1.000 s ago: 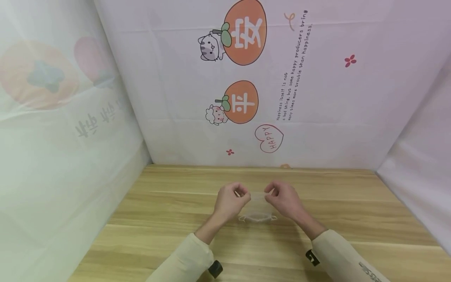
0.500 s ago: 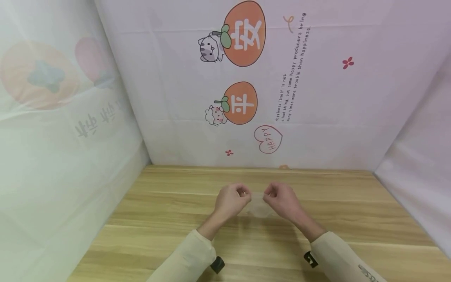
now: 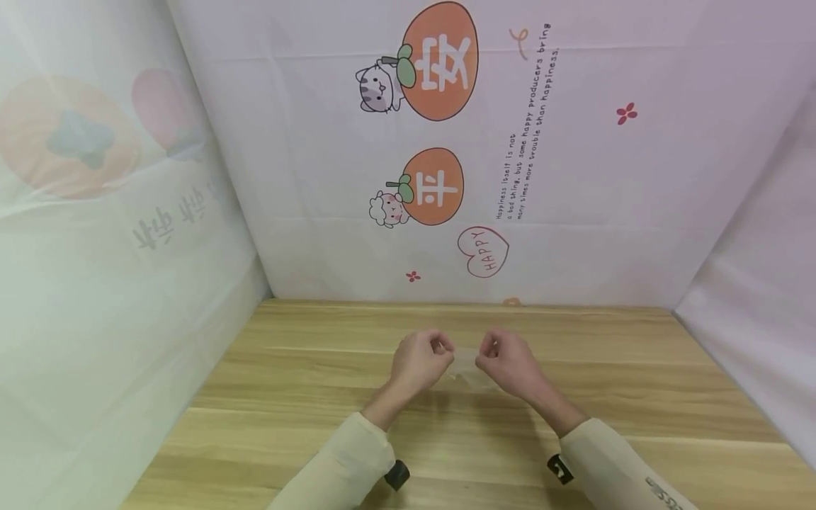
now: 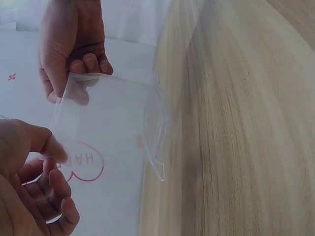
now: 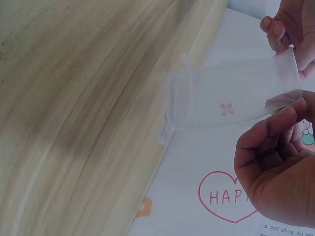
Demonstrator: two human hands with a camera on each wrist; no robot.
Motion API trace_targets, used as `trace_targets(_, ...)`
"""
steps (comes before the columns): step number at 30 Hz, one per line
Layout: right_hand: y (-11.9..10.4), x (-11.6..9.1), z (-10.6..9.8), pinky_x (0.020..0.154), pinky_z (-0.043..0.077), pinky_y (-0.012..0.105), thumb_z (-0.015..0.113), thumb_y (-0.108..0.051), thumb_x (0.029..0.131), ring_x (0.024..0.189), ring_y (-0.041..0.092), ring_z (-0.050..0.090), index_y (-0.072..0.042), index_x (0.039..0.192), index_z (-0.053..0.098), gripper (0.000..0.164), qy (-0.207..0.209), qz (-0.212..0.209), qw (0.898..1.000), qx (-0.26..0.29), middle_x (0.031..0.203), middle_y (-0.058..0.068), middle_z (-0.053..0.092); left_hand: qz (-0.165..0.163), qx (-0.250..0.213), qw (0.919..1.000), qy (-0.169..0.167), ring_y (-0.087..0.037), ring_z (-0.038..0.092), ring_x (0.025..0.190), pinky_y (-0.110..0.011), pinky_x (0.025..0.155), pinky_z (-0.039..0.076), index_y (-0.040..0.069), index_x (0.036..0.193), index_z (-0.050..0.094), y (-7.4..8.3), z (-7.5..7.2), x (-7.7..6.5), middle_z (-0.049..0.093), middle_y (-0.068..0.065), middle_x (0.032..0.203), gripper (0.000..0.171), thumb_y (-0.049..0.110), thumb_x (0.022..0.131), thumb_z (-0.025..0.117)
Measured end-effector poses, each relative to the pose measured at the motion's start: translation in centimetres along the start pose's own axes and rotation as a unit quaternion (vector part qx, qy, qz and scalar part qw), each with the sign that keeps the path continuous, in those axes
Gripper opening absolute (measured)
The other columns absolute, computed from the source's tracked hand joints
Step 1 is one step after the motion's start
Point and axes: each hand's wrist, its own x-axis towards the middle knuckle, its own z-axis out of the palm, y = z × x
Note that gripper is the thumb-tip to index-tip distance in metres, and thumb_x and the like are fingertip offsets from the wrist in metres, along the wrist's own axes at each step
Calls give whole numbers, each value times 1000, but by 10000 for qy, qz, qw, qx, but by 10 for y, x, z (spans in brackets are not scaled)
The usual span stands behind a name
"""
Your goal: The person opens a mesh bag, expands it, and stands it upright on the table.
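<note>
- Above the worktop (image 3: pixel 306 425), between the two hands: one sheer pouch (image 5: pixel 211 93), small loops (image 5: pixel 164 135) at its lower end.
- Left hand (image 3: pixel 417 361): grip closed to a pinch on one upper corner.
- Right hand (image 3: pixel 513 361): likewise pinching the opposite corner.
- Handling, as judged: very light, limp, easily creased, possibly slippery; best held by the upper corners, thumb against finger.
- Against one second earlier: hands nearly unmoved; pouch's lower end, then spread below them with loops distinct, now appears shorter and fainter in the head view.
</note>
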Motion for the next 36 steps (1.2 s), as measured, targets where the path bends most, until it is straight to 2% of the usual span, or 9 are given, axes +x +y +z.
trace_targets(5, 1, 0, 2, 40, 29, 20, 67, 1, 82, 47, 10, 40, -6, 88, 57, 13, 21, -3, 9999, -170, 58, 0, 48, 34, 45, 10000, -56, -7, 50, 57, -24, 51, 41, 21, 84, 72, -2, 0, 2, 57, 10, 67, 8, 13, 83, 73)
trace_targets(9, -3, 0, 1, 43, 35, 25, 75, -12, 82, 50, 13, 45, -7, 98, 63, 20, 52, -41, 9982, -601, 66, 3, 53, 72, -164, 9996, -211, -7, 44, 51, -22, 45, 35, 18, 89, 74, -2, -2, 1, 56, 8, 66, 8, 11, 86, 71)
trace_targets(12, -9, 2, 2, 50, 42, 30, 78, -21, 84, 60, 16, 51, -10, 103, 68, 24, 32, -378, 9943, -996, 78, 4, 59, 191, -300, 9988, -335, -6, 40, 47, -21, 42, 32, 15, 92, 75, -1, -4, 1, 56, 8, 65, 9, 10, 87, 70)
trace_targets(16, -12, 6, 5, 57, 46, 32, 74, -17, 89, 66, 14, 54, -13, 93, 72, 6, 55, -899, 9868, -1343, 79, -1, 62, 306, -272, 9987, -310, -6, 42, 48, -21, 43, 33, 15, 96, 75, 1, -5, 0, 56, 8, 66, 12, 11, 87, 69)
trace_targets(17, -12, 6, 6, 56, 46, 31, 73, -15, 90, 64, 13, 54, -13, 90, 73, 2, 86, -939, 9863, -1355, 75, -2, 62, 278, -242, 9990, -263, -6, 43, 49, -21, 44, 35, 15, 99, 74, 1, -5, 0, 56, 8, 66, 13, 13, 86, 69)
trace_targets(21, -12, 8, 9, 55, 47, 31, 71, -11, 93, 61, 12, 54, -11, 87, 72, 6, 223, -775, 9912, -1049, 70, -4, 62, 83, -223, 9997, -78, -9, 50, 54, -25, 48, 40, 14, 105, 69, 0, -5, -2, 57, 6, 70, 20, 23, 87, 70)
trace_targets(24, -11, 7, 10, 56, 49, 30, 70, -10, 94, 62, 13, 56, -8, 88, 72, 7, 277, -595, 9956, -667, 71, -2, 64, -18, -283, 9996, 18, -10, 51, 56, -27, 49, 42, 16, 99, 66, -1, -3, -2, 58, 6, 73, 18, 29, 88, 69)
trace_targets(30, -9, 7, 11, 53, 50, 27, 69, -5, 92, 62, 13, 61, -8, 85, 69, 8, 289, -423, 9982, -301, 70, 0, 66, 95, -495, 9983, 308, -7, 56, 58, -25, 49, 46, 18, 82, 65, -3, -2, 0, 63, 9, 70, 8, 20, 86, 71)
trace_targets(36, -4, 7, 10, 49, 49, 27, 70, -6, 89, 60, 14, 59, -8, 84, 65, 7, 195, -354, 9981, -463, 70, 0, 64, 107, -591, 9976, 330, -8, 57, 60, -25, 51, 47, 17, 80, 66, -2, -4, 1, 64, 9, 71, 10, 14, 84, 75)
